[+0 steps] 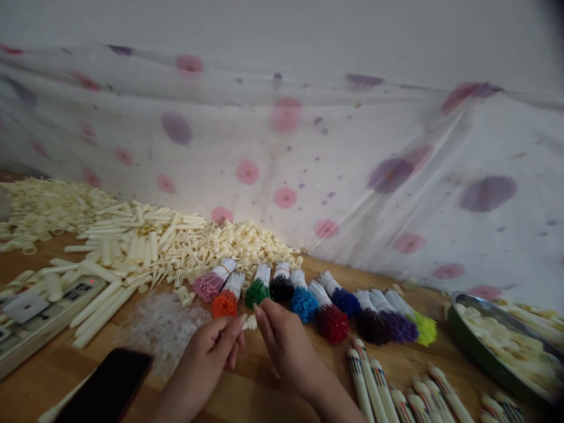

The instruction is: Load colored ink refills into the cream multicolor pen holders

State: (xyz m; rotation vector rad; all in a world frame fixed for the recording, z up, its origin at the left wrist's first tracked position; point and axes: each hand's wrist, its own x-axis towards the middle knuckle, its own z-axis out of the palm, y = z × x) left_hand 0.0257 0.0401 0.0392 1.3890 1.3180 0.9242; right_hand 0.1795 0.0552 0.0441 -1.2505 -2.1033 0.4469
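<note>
My left hand and my right hand come together in front of the refill bundles, fingers closed in a pinch. Between their fingertips shows a small cream-white plastic pen part, mostly covered by the fingers. Just beyond lie rubber-banded bundles of thin pen refills with white stems and coloured ends: pink, orange, green, black, light blue, red, dark blue, purple and yellow-green.
Cream pen barrels and clips are heaped back left. Small clear pieces lie beside my left hand, near a dark phone and a power strip. Multicolour pens and a green-sided bowl of cream parts sit right.
</note>
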